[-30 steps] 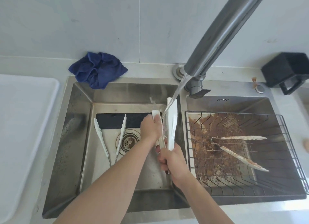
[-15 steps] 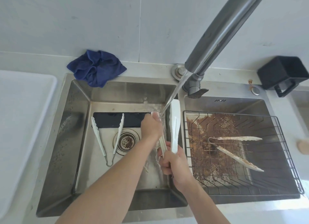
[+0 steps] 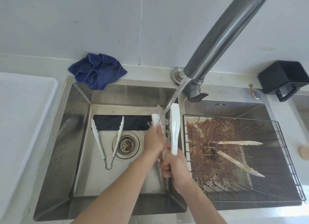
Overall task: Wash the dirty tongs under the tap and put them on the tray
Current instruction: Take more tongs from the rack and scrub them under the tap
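Tongs under the tap: a white pair (image 3: 174, 130) held tips-up over the left basin, arms apart, water striking between them; no dirt shows on the right arm, and the left arm is partly hidden by the hand.
Tray: a white tray (image 3: 25, 116) on the counter at far left, well apart from the held tongs; only part of it is in view.
Left basin: a steel sink (image 3: 70, 140) holding a second white pair of tongs (image 3: 107, 137), lying spread open beside the drain (image 3: 126, 144).
Right basin: a black wire rack (image 3: 284, 157) over a brown-stained floor, with a third pair of tongs (image 3: 239, 155), smeared brown, lying open on the wires.
Tap: a grey spout (image 3: 222, 40) angled down from upper right, its stream (image 3: 175, 96) running.
Cloth: a crumpled blue cloth (image 3: 97, 71) on the sink's back rim.
Right hand: the right hand (image 3: 175, 167) closed in a fist round the hinge end of the held tongs.
Left hand: the left hand (image 3: 154, 140) wrapped round the left arm of the tongs, fingers curled tight, just below its tip.
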